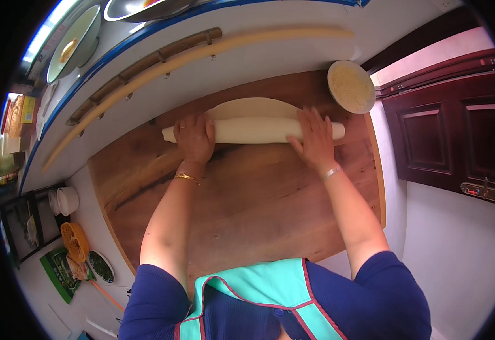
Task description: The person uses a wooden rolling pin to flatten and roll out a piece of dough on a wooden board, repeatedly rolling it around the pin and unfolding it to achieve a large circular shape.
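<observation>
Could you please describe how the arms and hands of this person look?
The person wears short, dark-blue fabric sleeves. The ungloved left hand has a gold-coloured bracelet at the wrist and apparently a ring on one finger. The ungloved right hand has a silver-coloured band at the wrist.

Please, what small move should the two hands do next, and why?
Probably push the dough roll forward a little: the left hand and right hand both rest on it, and the flat dough sheet beyond it is not yet wound up.
</observation>
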The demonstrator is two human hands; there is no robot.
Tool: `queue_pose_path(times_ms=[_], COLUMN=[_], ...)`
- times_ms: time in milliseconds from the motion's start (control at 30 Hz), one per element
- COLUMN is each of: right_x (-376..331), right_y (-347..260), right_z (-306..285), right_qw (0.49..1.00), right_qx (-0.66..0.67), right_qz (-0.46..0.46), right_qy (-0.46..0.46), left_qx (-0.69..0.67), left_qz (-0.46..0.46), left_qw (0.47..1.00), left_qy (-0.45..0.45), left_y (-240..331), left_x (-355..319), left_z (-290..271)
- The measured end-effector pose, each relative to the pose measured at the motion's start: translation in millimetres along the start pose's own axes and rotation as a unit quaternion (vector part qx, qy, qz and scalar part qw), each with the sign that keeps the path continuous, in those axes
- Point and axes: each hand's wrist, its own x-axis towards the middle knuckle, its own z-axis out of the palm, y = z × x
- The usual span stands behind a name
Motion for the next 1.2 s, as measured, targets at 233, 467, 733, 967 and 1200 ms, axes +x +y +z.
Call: queue_pose_path(times_ms=[233, 467, 733, 967, 1200], right_x=[-124.6, -151.2, -234.6, -268.3, -292.0], right_y=[-48.6, -157.9, -241.1, -310.7, -361.4], right_z=[-55.7, -78.1, -60.2, -62.7, -38.5], right_qw=[0.993, 0.961, 0.945, 0.950, 0.959], right_qx=[0.119, 0.205, 0.274, 0.211, 0.192], right_qz=[0.003, -0.052, -0.107, -0.159, -0.165], right_qy=[-0.020, -0.177, -0.143, -0.167, -0.126], left_qx=[-0.128, -0.198, 0.001, -0.008, -0.007], left_qz=[0.159, -0.026, 0.038, 0.041, -0.022], left_qw=[0.974, 0.980, 0.950, 0.948, 0.975], left_qy=[0.093, -0.007, -0.310, -0.316, -0.222], left_y=[17.4, 38.5, 3.2, -75.2, -118.2], left_x=[-3.6, -61.3, -181.0, -281.2, -359.5], left_z=[-15.4, -45.8, -105.4, -172.8, -213.6])
